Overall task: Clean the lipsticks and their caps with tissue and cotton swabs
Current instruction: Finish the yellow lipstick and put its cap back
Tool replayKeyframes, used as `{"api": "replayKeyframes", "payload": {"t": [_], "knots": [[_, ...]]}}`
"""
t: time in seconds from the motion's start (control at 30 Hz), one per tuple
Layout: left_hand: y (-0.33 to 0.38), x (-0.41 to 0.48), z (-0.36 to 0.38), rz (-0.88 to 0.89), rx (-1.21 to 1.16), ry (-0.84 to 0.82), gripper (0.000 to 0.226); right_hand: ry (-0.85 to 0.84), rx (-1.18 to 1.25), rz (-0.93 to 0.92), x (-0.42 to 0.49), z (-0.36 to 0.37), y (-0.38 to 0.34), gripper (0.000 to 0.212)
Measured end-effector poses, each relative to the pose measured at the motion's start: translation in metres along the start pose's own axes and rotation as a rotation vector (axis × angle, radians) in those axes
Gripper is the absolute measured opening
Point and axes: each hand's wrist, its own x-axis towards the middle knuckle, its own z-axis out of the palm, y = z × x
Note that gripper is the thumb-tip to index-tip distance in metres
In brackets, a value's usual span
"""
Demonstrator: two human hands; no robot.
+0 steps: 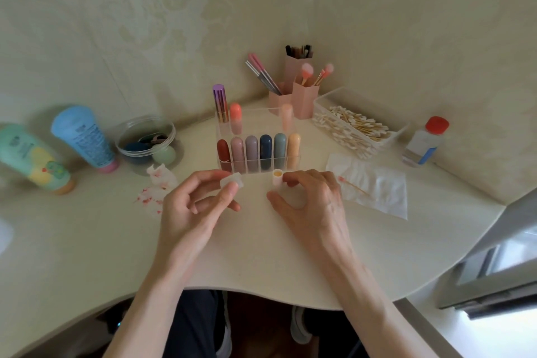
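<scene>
Before the rack [297, 162], tissue [231, 182] is pinched by the left hand [197, 206], an open lipstick [277, 178] gripped by the right hand [311, 203]. Its rim should be wiped lightly while it is kept upright.

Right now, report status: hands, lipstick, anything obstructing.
Left hand pinches small white translucent piece, cap or tissue unclear. Right hand holds uncapped pale tube of orange lipstick. Pink-tipped cotton swab lies on white tissue sheet, right side.
</scene>
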Motion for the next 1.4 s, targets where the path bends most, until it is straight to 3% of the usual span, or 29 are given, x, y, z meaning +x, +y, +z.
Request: {"api": "replayKeyframes", "payload": {"t": [0.13, 0.27, 0.63, 0.73, 0.8, 0.9, 0.97, 1.2, 1.4], "knots": [[0.000, 0.000, -0.002, -0.006, 0.018, -0.029, 0.025, 0.045, -0.027, 0.046, 0.000, -0.018, 0.009, 0.039], [0.002, 0.000, -0.001, 0.000, 0.038, -0.070, 0.019, 0.255, -0.362, 0.154, 0.002, -0.046, 0.031, 0.021], [0.002, -0.003, -0.001, 0.022, 0.154, -0.123, 0.024, 0.183, -0.415, 0.289, 0.006, -0.050, 0.047, 0.012], [0.003, -0.003, -0.001, 0.019, 0.134, -0.129, 0.024, 0.300, -0.358, 0.164, 0.003, -0.048, 0.046, 0.006], [0.003, -0.003, 0.000, 0.018, 0.131, -0.128, 0.023, 0.319, -0.195, 0.059, 0.003, -0.049, 0.039, 0.002], [0.002, -0.003, 0.000, 0.029, 0.147, -0.131, 0.023, 0.117, 0.262, -0.006, 0.002, -0.050, 0.015, 0.014], [0.002, -0.002, -0.001, 0.041, 0.145, -0.133, 0.023, 0.009, 0.430, -0.045, -0.001, -0.045, -0.002, 0.021], [-0.001, -0.001, -0.001, 0.054, 0.124, -0.138, 0.024, -0.029, 0.339, -0.235, -0.003, -0.024, -0.019, 0.006], [-0.004, 0.001, -0.001, 0.071, 0.129, -0.157, 0.023, 0.016, 0.187, -0.365, -0.003, -0.008, -0.010, 0.008]]}}
